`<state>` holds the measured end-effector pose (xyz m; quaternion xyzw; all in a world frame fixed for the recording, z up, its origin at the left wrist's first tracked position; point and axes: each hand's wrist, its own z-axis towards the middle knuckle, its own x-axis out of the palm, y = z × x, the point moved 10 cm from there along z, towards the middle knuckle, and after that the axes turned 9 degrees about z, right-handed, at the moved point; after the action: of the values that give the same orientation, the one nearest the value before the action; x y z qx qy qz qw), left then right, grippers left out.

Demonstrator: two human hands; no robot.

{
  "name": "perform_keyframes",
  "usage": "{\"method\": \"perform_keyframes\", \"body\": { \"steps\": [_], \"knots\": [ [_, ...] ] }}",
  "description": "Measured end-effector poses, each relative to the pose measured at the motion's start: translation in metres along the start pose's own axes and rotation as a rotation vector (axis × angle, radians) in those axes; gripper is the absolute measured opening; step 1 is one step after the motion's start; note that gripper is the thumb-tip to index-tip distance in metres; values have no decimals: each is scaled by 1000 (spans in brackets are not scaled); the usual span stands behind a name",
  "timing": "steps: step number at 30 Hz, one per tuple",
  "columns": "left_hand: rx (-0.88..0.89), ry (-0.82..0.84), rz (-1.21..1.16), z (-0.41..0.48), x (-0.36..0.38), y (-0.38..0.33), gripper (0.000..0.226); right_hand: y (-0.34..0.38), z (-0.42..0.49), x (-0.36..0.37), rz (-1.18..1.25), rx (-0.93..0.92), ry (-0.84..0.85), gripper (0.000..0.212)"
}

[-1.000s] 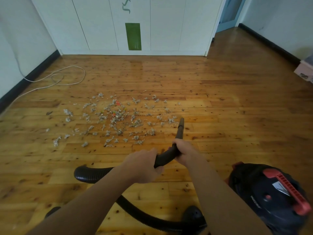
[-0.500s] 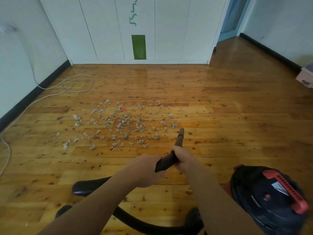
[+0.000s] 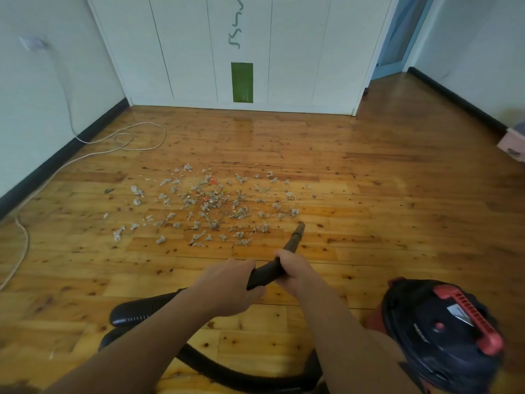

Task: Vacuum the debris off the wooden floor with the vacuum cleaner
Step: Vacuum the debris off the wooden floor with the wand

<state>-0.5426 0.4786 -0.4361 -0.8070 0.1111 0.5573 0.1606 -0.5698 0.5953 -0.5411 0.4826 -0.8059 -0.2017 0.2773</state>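
- Left hand (image 3: 227, 285) wrapped around the rear end of the black nozzle tube (image 3: 270, 273), fingers closed over it.
- Right hand (image 3: 292, 271) gripping the same tube further forward, closed tight, just ahead of the left.
- Nozzle tip (image 3: 299, 228) angled down and forward, at the near right edge of the debris (image 3: 216, 206); contact with the floor impossible to tell.
- Debris scattered as grey fluff and small coloured bits over the middle of the wooden floor (image 3: 397, 194), well short of the white cabinet doors (image 3: 241, 52).
- Ribbed black hose (image 3: 204, 362) looping low across the floor beneath both forearms.
- Vacuum cleaner (image 3: 443, 334), dark body with a red handle, standing at lower right, close beside the right forearm.
- White cord (image 3: 136, 137) coiled on the floor at left, near the dark skirting.
- Pink box (image 3: 512, 143) at the far right edge.
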Motion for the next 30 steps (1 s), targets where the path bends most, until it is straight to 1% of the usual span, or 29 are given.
{"method": "perform_keyframes", "body": {
  "steps": [3,6,10,13,16,18,19,21,23,24,27,30],
  "knots": [
    [-8,-26,30,-11,1,8,26,-8,-6,7,-7,13,9,27],
    [-2,-39,51,-22,1,16,31,-19,-11,17,-1,59,59,25],
    [-2,-59,72,-32,-2,28,32,-35,-15,29,-16,98,102,17],
    [-21,-21,49,-33,7,38,29,-42,-12,36,-30,110,105,15],
    [-80,43,31,-32,21,49,26,-49,-4,42,-58,102,95,20],
    [-116,47,7,-33,27,57,26,-53,2,45,-70,106,71,22],
    [-125,28,6,-32,27,62,30,-54,7,46,-80,108,57,22],
    [-131,0,46,-30,24,72,47,-55,15,48,-106,114,13,24],
    [-145,14,89,-26,23,88,64,-52,26,44,-196,90,-55,26],
    [-156,42,91,-23,26,97,66,-51,32,45,-240,79,-72,27],
    [-167,113,22,-20,37,115,46,-55,45,57,-260,98,-65,25],
    [-220,76,-84,-16,45,131,29,-59,56,77,-252,123,-23,24]
  ]
}}
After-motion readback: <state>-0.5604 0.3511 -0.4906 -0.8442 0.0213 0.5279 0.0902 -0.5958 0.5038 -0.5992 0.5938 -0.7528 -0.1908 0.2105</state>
